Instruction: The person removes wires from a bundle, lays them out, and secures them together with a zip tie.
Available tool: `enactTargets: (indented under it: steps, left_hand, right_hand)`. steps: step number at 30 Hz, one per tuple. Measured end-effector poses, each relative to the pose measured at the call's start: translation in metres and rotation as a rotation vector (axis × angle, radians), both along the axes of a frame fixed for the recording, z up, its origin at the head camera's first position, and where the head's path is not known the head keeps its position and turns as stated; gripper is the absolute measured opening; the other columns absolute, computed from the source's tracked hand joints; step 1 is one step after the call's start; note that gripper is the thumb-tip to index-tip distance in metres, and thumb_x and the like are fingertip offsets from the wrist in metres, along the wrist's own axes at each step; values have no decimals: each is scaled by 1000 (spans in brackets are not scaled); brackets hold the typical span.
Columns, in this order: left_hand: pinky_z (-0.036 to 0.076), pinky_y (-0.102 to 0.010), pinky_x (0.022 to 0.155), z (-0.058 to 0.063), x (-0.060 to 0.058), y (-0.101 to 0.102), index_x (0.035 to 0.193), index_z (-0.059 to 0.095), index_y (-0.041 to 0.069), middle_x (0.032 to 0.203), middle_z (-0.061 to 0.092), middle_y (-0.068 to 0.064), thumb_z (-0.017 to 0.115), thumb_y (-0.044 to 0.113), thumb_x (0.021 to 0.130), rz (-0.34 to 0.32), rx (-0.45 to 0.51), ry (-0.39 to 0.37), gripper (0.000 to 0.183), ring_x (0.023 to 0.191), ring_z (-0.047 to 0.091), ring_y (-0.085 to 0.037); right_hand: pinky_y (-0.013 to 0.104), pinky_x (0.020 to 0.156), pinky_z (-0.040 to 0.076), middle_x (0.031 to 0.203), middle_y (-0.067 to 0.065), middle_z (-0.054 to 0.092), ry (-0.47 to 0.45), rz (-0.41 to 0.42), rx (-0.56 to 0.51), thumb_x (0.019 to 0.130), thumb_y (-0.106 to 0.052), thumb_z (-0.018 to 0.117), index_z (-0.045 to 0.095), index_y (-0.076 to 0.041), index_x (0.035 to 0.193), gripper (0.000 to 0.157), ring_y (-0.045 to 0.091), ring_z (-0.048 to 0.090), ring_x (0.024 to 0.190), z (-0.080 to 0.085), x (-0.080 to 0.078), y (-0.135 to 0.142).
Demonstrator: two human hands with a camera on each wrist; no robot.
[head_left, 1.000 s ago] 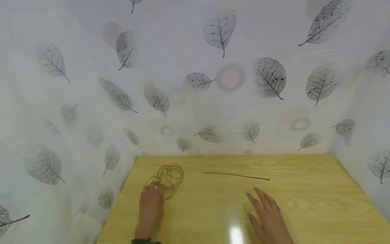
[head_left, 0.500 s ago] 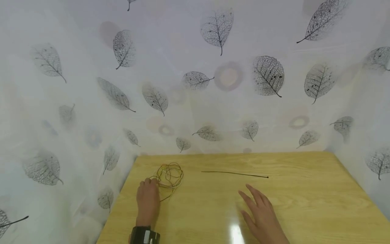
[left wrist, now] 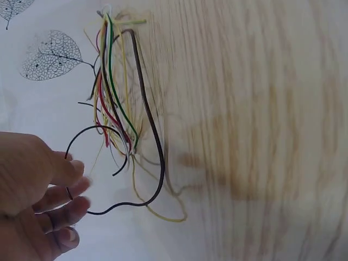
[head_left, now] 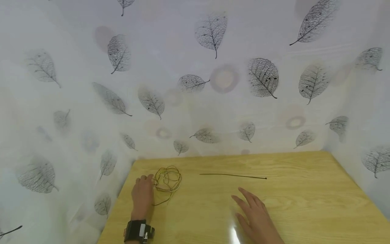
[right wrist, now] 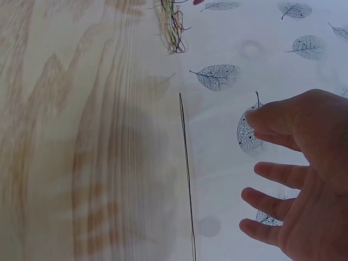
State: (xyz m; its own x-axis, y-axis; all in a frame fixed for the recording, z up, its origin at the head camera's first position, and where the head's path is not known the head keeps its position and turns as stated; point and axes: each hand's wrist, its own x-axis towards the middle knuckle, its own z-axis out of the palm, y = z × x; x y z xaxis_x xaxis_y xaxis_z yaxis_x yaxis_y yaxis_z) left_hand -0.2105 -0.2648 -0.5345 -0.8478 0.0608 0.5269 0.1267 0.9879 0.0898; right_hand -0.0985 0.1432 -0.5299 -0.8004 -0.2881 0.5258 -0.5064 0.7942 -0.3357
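A loose tangle of thin electrical wires (head_left: 173, 184) lies at the table's left; the left wrist view shows red, green, yellow and dark wires (left wrist: 156, 130). At the tangle's left edge is my left hand (head_left: 142, 193), fingers loosely bent, thumb and fingertips apart. A dark wire loop passes behind those fingers in the left wrist view; whether they touch it I cannot tell. My right hand (head_left: 254, 217) hovers over the table's middle right, fingers spread, holding nothing. Beyond it lies a thin black strip (head_left: 233, 175) with a small knob at its right end, like a cable tie.
The wooden table (head_left: 304, 189) meets a pale leaf-print sheet (head_left: 225, 108) at the back and along both sides. A black strap with a small device (head_left: 137, 230) sits on my left wrist. A bright reflection shows near the front.
My left hand has shifted left, uncovering more of the tangle. The right hand has drifted a little left. The black strip stays in place, while the head view itself shifts slightly.
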Motion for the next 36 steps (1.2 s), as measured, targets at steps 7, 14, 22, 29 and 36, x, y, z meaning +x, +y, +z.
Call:
enactTargets:
  steps: [7,14,22,29,36]
  left_hand:
    - [46,-37,44,15,10,14,82,76,5,70,68,-11,81,8,75,-63,31,97,9,57,54,-27]
    - [46,-34,63,40,35,50,85,78,16,80,71,3,82,13,76,-314,104,41,10,73,53,-18]
    - [42,-36,71,48,55,93,86,77,25,78,67,15,79,24,80,-663,149,11,6,76,50,-8]
    - [36,-33,73,53,62,106,86,78,27,78,67,18,80,23,79,-736,194,-8,8,70,40,-5]
    - [42,-37,76,50,57,97,85,79,25,76,70,15,82,21,75,-715,168,27,11,69,46,-5]
  right_hand:
    - [59,85,48,133,13,58,-35,56,-11,79,-16,78,64,-12,127,50,33,55,114,7,-9,-19]
    - [46,86,52,121,3,67,-155,193,27,89,-20,70,62,-13,129,41,21,61,107,22,-24,-56]
    - [41,78,56,114,0,69,-156,239,60,94,-32,65,56,-12,136,48,18,65,98,29,-30,-95]
    - [19,52,48,73,-16,60,-16,147,-20,82,-26,77,74,-22,86,6,1,51,62,32,-33,-99]
    - [29,63,52,89,-13,67,-16,128,-15,81,-26,79,73,-24,82,7,5,58,76,28,-38,-86]
